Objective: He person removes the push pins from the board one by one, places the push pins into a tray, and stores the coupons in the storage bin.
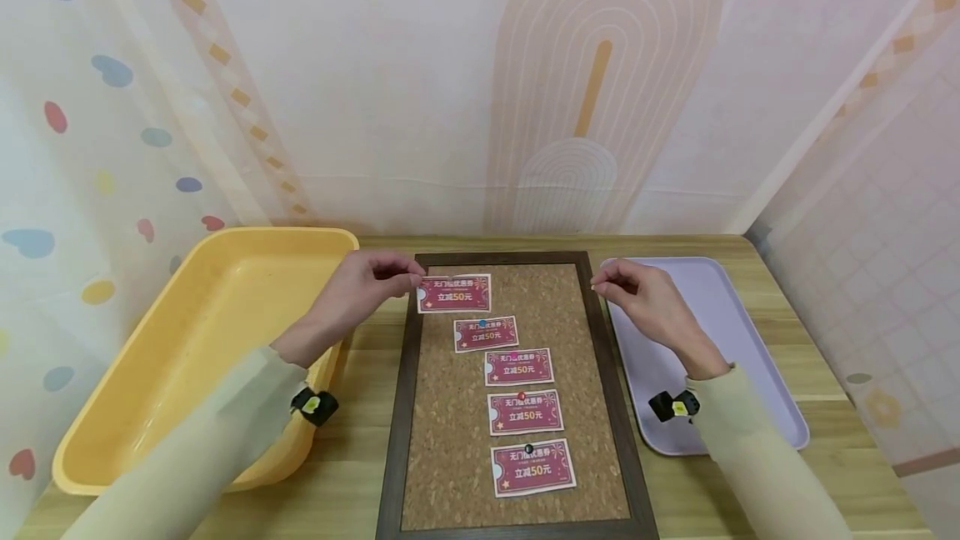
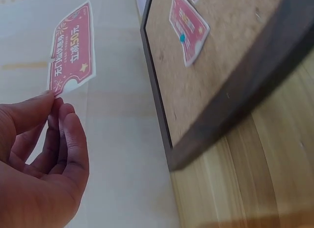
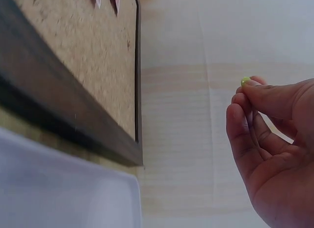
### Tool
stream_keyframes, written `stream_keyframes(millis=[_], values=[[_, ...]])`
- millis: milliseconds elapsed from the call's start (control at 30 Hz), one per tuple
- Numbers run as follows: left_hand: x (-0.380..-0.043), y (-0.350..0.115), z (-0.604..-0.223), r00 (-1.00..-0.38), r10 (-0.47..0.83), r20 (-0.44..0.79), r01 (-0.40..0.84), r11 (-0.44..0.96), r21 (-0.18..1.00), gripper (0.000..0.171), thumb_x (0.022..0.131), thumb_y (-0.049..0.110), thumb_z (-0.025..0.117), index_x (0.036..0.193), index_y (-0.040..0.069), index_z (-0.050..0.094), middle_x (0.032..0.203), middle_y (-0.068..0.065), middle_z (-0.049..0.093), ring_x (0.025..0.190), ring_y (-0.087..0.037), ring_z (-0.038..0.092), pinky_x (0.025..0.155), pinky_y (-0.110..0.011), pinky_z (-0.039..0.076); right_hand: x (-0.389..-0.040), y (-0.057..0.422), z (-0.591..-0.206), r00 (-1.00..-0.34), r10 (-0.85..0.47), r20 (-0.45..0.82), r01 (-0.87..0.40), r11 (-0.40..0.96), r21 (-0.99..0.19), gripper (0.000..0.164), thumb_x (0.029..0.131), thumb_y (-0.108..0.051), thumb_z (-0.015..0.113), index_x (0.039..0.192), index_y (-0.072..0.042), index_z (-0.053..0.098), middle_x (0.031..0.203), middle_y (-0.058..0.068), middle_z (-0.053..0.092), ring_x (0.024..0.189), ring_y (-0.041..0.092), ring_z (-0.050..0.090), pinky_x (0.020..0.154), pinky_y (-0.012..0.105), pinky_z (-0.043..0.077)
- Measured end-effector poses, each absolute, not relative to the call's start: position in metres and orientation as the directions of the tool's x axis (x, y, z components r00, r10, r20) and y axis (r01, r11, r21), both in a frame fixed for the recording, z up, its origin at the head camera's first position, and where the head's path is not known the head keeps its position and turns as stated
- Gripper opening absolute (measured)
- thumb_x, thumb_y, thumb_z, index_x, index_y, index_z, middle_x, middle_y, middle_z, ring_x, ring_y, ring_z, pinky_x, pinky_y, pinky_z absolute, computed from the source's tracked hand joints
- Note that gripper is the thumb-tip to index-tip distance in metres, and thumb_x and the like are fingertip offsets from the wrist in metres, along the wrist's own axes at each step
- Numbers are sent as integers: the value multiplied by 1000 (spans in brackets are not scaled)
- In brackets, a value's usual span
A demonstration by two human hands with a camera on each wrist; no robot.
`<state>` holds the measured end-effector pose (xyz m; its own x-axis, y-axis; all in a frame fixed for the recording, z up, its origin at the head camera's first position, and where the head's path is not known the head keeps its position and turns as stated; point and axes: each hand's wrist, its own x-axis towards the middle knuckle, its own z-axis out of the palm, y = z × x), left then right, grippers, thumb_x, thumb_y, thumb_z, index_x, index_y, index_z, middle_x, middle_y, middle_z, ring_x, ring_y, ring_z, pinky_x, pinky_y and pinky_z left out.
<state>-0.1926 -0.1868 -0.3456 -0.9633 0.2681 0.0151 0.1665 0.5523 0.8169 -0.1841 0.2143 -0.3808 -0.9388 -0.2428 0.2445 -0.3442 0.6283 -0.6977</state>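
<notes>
My left hand (image 1: 352, 298) pinches a red paper coupon (image 2: 73, 46) by one corner between thumb and fingertips. That coupon (image 1: 453, 293) is held above the upper left of a framed corkboard (image 1: 450, 448). Just past the board's upper right edge, my right hand (image 1: 651, 307) pinches a small yellow-green pushpin (image 3: 245, 80); only its head shows between thumb and fingers. Several similar coupons are on the cork, including one with a blue pin (image 1: 486, 335), one with a pink pin (image 1: 517, 368), one with a red pin (image 1: 525, 415) and the lowest with a dark pin (image 1: 533, 471).
A deep yellow basin (image 1: 206, 273) stands left of the board. To its right lies a shallow lilac tray (image 1: 720, 307), partly behind my right hand and forearm. All rest on a wooden table (image 1: 345, 482), with a patterned cloth backdrop (image 1: 420, 107) behind.
</notes>
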Motion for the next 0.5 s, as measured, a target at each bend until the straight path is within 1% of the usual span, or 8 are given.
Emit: stream_keyframes(millis=[67, 133, 233, 333, 400, 500], values=[[-190, -195, -345, -967, 255, 10, 156, 563, 812, 17, 102, 20, 68, 111, 8, 76, 105, -8, 74, 96, -26, 66, 85, -41, 53, -185, 218, -381, -936, -243, 255, -352, 636, -687, 5, 98, -7, 71, 102, -7, 75, 97, 6, 73, 76, 17, 58, 66, 26, 45], [-189, -204, -344, -971, 239, 1, 142, 573, 807, 19, 103, 21, 67, 113, 7, 75, 107, -9, 73, 98, -26, 66, 83, -37, 52, -185, 223, -382, -935, -244, 257, -355, 643, -679, 6, 98, -6, 70, 103, -6, 74, 95, 7, 73, 76, 17, 58, 66, 26, 45], [-187, -216, -343, -975, 221, -3, 128, 579, 805, 20, 103, 22, 67, 113, 6, 75, 107, -10, 72, 96, -23, 64, 81, -33, 52, -186, 230, -382, -935, -242, 258, -354, 657, -666, 7, 99, -6, 70, 104, -4, 74, 93, 7, 72, 75, 17, 56, 65, 26, 45], [-186, -228, -342, -977, 212, -2, 122, 571, 812, 23, 103, 24, 67, 116, 5, 74, 108, -11, 72, 96, -21, 66, 83, -31, 53, -186, 237, -383, -937, -237, 258, -350, 667, -658, 7, 99, -6, 69, 104, -3, 74, 91, 6, 71, 74, 16, 56, 64, 26, 44], [-186, -236, -342, -978, 208, 0, 119, 559, 821, 26, 104, 24, 66, 118, 4, 73, 109, -10, 72, 97, -20, 67, 85, -28, 54, -186, 243, -384, -938, -232, 257, -345, 676, -652, 6, 98, -6, 70, 103, -4, 74, 90, 5, 71, 74, 15, 55, 64, 25, 44], [-185, -249, -342, -981, 194, 12, 117, 541, 833, 27, 104, 22, 65, 120, 1, 72, 109, -5, 73, 96, -13, 68, 84, -23, 54, -188, 251, -387, -941, -230, 247, -336, 685, -647, 5, 98, -6, 70, 102, -5, 74, 90, 6, 71, 74, 14, 54, 64, 25, 44]])
